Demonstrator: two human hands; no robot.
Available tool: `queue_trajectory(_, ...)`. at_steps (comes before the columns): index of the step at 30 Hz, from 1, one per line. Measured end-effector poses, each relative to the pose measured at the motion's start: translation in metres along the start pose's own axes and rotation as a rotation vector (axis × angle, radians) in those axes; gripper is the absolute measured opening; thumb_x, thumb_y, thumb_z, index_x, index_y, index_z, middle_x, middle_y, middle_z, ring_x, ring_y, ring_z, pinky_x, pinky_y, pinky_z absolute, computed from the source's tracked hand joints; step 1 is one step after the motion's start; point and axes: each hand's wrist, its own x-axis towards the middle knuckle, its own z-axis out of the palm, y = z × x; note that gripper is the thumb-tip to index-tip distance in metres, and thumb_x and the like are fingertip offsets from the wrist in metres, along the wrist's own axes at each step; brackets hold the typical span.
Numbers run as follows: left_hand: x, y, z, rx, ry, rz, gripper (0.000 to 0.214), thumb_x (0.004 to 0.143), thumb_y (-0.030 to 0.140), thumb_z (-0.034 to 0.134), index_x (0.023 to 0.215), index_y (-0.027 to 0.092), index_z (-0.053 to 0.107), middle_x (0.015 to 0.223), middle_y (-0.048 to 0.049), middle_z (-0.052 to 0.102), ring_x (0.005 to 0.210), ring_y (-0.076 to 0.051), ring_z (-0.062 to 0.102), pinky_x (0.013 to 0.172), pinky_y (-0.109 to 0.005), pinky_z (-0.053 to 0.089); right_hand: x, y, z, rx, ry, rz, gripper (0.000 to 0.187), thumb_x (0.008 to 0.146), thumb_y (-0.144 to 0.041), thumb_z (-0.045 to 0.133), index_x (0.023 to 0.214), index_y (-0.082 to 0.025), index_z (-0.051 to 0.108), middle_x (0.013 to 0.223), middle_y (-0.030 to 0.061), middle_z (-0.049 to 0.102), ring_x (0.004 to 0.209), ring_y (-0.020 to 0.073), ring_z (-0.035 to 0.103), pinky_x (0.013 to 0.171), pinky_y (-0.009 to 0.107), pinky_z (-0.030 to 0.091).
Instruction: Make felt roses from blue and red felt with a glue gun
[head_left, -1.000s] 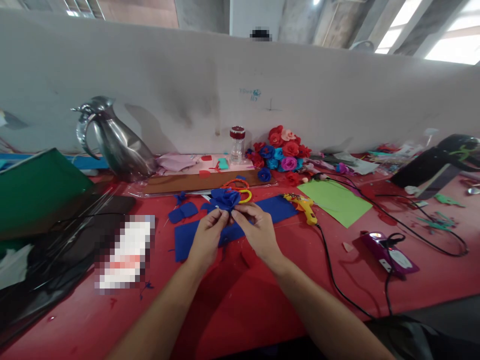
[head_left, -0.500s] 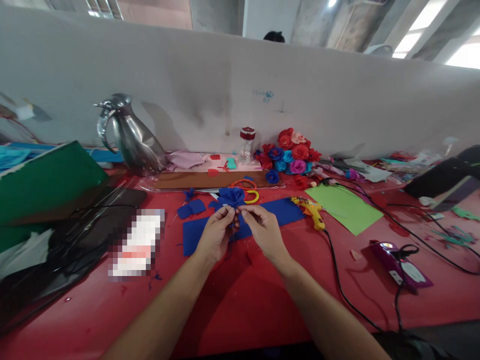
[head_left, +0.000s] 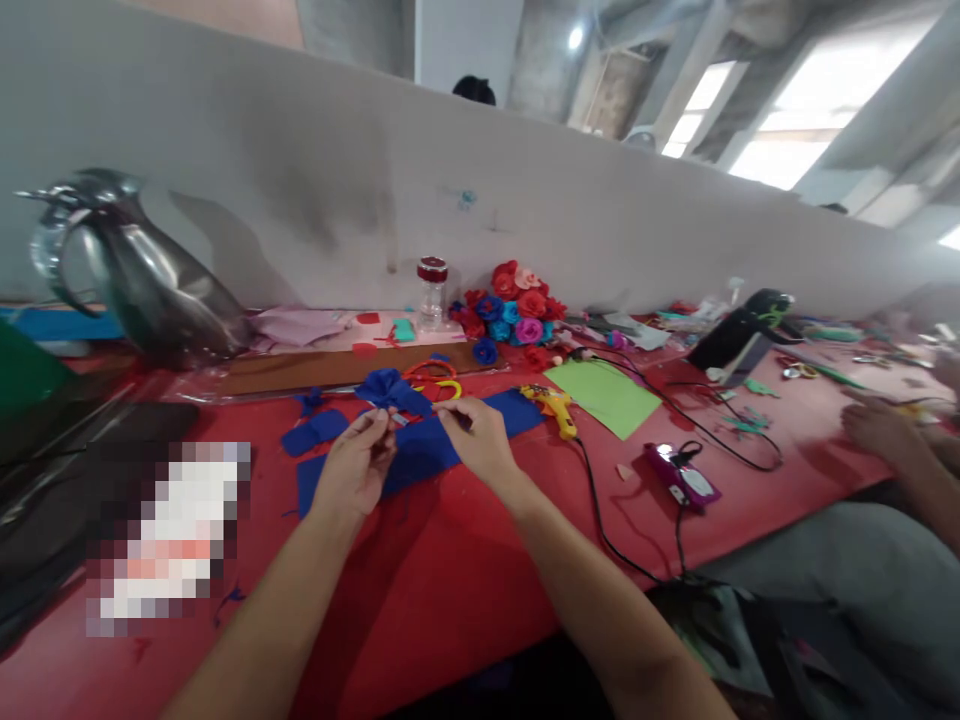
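My left hand (head_left: 356,465) is closed in a pinch at the base of a blue felt flower (head_left: 390,388), held just above the red table (head_left: 465,590). My right hand (head_left: 476,440) is a short way to the right of the flower, its fingers curled shut over a long blue felt strip (head_left: 420,452). What they hold is too small to make out. A thin pale line seems to run between the two hands. Small blue felt pieces (head_left: 315,432) lie left of the flower.
Scissors with orange and yellow handles (head_left: 439,380) lie behind the flower. A yellow glue gun (head_left: 555,408), green sheet (head_left: 604,395), purple device (head_left: 679,478) and black cables are to the right. A metal jug (head_left: 142,290), jar (head_left: 431,292) and felt roses (head_left: 514,305) line the wall. A co-worker's hand (head_left: 877,428) rests far right.
My right hand has drawn away from the flower to the right; my left still pinches it. The view has swung right, bringing a co-worker's hand into sight.
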Motion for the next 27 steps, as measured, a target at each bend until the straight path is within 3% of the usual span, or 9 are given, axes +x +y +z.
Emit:
queue_trajectory(4,0.001,0.009,0.0,-0.047,0.043,0.098,0.013,0.064,0.01,0.071,0.062,0.014,0.059,0.056,0.0034,0.056,0.046,-0.004,0.046,0.044,-0.013,0.036,0.012,0.008,-0.031,-0.156,0.038,0.069,0.02,0.079,-0.018,0.054,0.082,-0.02,0.074,0.084,0.0041,0.075,0.074,0.0175,0.067,0.071,0.028,0.049)
queue_trajectory(7,0.005,0.015,-0.005,-0.089,0.197,0.285,0.014,0.064,0.012,0.07,0.063,0.016,0.056,0.053,0.0057,0.053,0.046,-0.004,0.045,0.047,-0.015,0.036,0.015,0.011,-0.036,-0.216,0.037,0.101,0.02,0.078,-0.017,0.055,0.083,-0.02,0.074,0.082,0.0044,0.075,0.075,0.0193,0.068,0.073,0.031,0.05)
queue_trajectory(10,0.012,0.017,-0.014,-0.058,0.374,0.481,0.016,0.065,0.02,0.069,0.063,0.017,0.053,0.054,0.0076,0.052,0.045,-0.004,0.04,0.046,-0.017,0.031,0.018,0.003,-0.01,-0.207,-0.099,0.036,0.02,0.076,-0.017,0.056,0.082,-0.023,0.074,0.083,0.0015,0.075,0.076,0.0185,0.068,0.073,0.03,0.05)
queue_trajectory(13,0.018,0.019,-0.023,-0.025,0.464,0.589,0.02,0.067,0.027,0.067,0.064,0.018,0.049,0.058,0.0079,0.053,0.046,-0.005,0.039,0.047,-0.019,0.03,0.025,-0.014,0.04,-0.23,-0.33,-0.032,0.017,0.077,-0.019,0.059,0.082,-0.025,0.074,0.088,0.0008,0.075,0.083,0.0182,0.068,0.078,0.029,0.049)
queue_trajectory(16,0.023,0.023,-0.03,-0.007,0.5,0.625,0.02,0.069,0.027,0.064,0.063,0.019,0.046,0.054,0.009,0.047,0.046,-0.005,0.038,0.048,-0.02,0.03,0.032,-0.029,0.089,-0.362,-0.364,0.045,0.014,0.079,-0.024,0.061,0.083,-0.023,0.074,0.095,0.0064,0.074,0.095,0.0235,0.064,0.085,0.035,0.047)
queue_trajectory(19,0.026,0.027,-0.033,-0.02,0.544,0.621,0.017,0.071,0.024,0.061,0.063,0.019,0.047,0.051,0.0092,0.045,0.045,-0.006,0.037,0.048,-0.02,0.03,0.034,-0.033,0.12,-0.41,-0.332,0.087,0.013,0.075,-0.026,0.067,0.084,-0.019,0.073,0.104,0.0148,0.07,0.107,0.0323,0.056,0.088,0.046,0.043)
queue_trajectory(23,0.027,0.03,-0.033,-0.037,0.564,0.606,0.015,0.072,0.02,0.058,0.062,0.018,0.048,0.052,0.008,0.045,0.047,-0.007,0.038,0.05,-0.021,0.03,0.035,-0.028,0.128,-0.358,-0.266,0.105,0.006,0.074,-0.015,0.064,0.075,-0.019,0.068,0.102,0.012,0.067,0.111,0.0306,0.05,0.093,0.048,0.038)
queue_trajectory(27,0.026,0.027,-0.031,-0.011,0.493,0.551,0.014,0.07,0.023,0.064,0.065,0.018,0.052,0.054,0.0076,0.047,0.048,-0.007,0.037,0.05,-0.021,0.028,0.036,-0.018,0.107,-0.166,-0.222,0.112,0.007,0.078,-0.017,0.056,0.078,-0.021,0.062,0.085,0.0034,0.067,0.091,0.0201,0.059,0.084,0.035,0.044)
